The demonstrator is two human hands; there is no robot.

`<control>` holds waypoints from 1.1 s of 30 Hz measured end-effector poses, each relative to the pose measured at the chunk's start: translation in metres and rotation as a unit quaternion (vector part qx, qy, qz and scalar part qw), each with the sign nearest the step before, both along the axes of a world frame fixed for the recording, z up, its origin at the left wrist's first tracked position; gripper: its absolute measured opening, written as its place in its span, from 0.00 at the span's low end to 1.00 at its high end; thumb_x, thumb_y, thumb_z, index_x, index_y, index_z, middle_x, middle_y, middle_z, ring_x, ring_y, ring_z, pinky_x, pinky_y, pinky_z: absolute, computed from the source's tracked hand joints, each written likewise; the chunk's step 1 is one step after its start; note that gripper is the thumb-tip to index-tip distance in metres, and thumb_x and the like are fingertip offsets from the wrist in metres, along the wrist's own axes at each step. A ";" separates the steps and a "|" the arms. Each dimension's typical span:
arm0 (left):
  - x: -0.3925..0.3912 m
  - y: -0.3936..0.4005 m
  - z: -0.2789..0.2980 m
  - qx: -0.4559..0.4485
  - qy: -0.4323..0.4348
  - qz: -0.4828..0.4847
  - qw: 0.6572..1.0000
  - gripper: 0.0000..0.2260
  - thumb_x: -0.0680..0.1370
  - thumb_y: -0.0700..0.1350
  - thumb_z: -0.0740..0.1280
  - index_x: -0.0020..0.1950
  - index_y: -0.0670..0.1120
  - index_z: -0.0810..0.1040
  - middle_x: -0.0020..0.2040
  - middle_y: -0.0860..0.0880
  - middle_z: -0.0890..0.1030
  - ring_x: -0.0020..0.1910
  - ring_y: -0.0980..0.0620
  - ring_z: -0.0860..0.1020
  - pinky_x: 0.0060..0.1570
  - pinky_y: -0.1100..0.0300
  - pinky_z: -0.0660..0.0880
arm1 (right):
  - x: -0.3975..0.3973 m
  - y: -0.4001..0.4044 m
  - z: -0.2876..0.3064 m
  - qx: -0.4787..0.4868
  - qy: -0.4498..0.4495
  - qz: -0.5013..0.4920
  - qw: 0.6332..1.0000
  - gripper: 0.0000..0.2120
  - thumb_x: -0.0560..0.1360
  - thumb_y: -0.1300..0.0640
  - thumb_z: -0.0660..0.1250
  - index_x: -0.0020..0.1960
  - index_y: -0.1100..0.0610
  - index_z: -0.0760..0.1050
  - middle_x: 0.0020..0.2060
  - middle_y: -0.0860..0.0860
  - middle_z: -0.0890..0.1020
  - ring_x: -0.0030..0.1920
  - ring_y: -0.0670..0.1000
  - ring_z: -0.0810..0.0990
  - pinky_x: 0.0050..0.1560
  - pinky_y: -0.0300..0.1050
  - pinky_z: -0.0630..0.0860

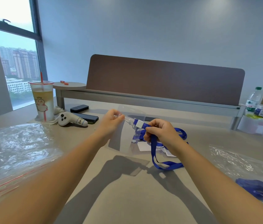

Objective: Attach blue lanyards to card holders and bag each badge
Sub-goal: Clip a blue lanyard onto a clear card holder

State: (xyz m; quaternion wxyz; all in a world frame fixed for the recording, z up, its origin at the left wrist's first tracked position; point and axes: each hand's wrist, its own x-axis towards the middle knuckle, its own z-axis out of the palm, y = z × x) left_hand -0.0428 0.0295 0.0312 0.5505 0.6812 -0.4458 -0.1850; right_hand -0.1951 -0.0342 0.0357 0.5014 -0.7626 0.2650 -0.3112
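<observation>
Mid-frame, above the desk (127, 199), the left hand (111, 121) pinches the top edge of a clear holder (124, 135), and the right hand (161, 131) grips the blue lanyard (155, 151) just behind its white clasp block (139, 123). The clear clip (130, 120) bridges the gap between the two hands, at the holder's top. I judge this to be the attaching step, under way: whether the clip has passed through the holder's slot cannot be told, since clip and holder are both transparent and the left fingers cover the spot.

Behind the hands, a small heap of lanyards and white cards (145, 147) suggests more badges are left to do. At the lower right, a coiled blue lanyard (253, 189) lies in or under a clear bag (234, 160), cut off by the frame edge; it may be a finished badge, though no holder is visible with it. At the left lies a stack of zip bags (14, 146) with red seals, seemingly unused; how many is unclear. Nothing shows the held badge being bagged yet
</observation>
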 end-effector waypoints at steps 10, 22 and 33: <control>0.010 0.013 -0.010 -0.013 0.017 0.017 1.000 0.05 0.80 0.45 0.54 0.50 0.47 0.68 0.51 0.46 0.72 0.49 0.46 0.72 0.48 0.54 0.71 | 0.004 -0.001 -0.008 -0.020 -0.017 -0.030 0.999 0.10 0.76 0.61 0.59 0.36 0.55 0.70 0.28 0.50 0.73 0.29 0.46 0.71 0.30 0.29 0.72; 0.025 0.026 -0.011 -0.022 0.068 -0.021 0.997 0.12 0.80 0.44 0.54 0.40 0.52 0.72 0.41 0.52 0.73 0.45 0.49 0.71 0.54 0.51 0.66 | 0.017 -0.004 -0.020 -0.039 0.080 0.026 0.996 0.07 0.76 0.64 0.60 0.42 0.54 0.73 0.31 0.51 0.76 0.29 0.44 0.73 0.30 0.30 0.73; 0.020 0.025 -0.019 0.076 -0.053 -0.109 0.990 0.10 0.80 0.42 0.56 0.41 0.51 0.74 0.44 0.51 0.74 0.38 0.57 0.69 0.45 0.58 0.64 | 0.020 -0.006 -0.024 -0.019 0.103 0.039 0.994 0.07 0.75 0.64 0.63 0.41 0.54 0.72 0.36 0.48 0.76 0.33 0.45 0.73 0.30 0.27 0.72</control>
